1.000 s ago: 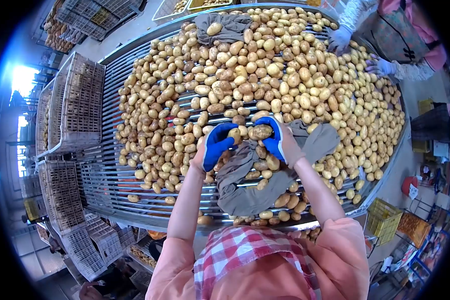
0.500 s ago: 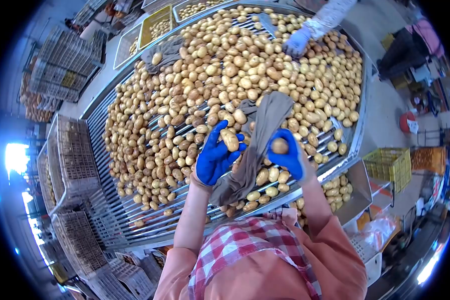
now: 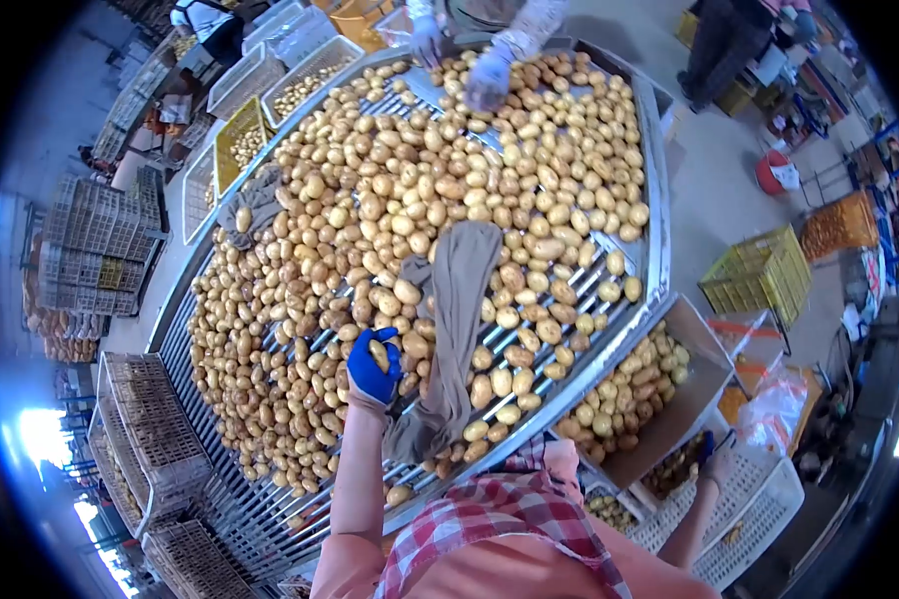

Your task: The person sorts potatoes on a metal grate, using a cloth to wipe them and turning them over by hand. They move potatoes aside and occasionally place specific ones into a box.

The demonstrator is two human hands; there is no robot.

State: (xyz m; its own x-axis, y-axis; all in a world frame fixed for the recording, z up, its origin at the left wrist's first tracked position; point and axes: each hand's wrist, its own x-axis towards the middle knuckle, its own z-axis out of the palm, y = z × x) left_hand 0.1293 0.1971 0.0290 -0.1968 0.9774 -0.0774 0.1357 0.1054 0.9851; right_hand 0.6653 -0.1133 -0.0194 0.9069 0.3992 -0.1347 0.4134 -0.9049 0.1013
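My left hand (image 3: 373, 374), in a blue glove, is closed around a potato (image 3: 380, 352) just above the roller table (image 3: 180, 334). Many loose potatoes (image 3: 420, 190) are spread over the rollers. Right beside that hand lies a crumpled grey-brown cloth (image 3: 459, 299). Far to the right, my gloved right hand (image 3: 715, 461) reaches down at the edge of a white crate (image 3: 759, 509), close to a small box section holding potatoes (image 3: 672, 471). Its fingers are small and partly in shadow, so I cannot make out whether they hold anything.
A cardboard box of potatoes (image 3: 629, 394) stands against the table's right edge. Across the table a co-worker's gloved hands (image 3: 487, 82) touch potatoes. A yellow crate (image 3: 759, 275) and a red bucket (image 3: 774, 172) are on the floor; stacked crates (image 3: 155, 419) stand left.
My right hand has swung from above the table, where it held a potato, down to the white crate. My left hand still holds a potato, now lower. The view has shifted right.
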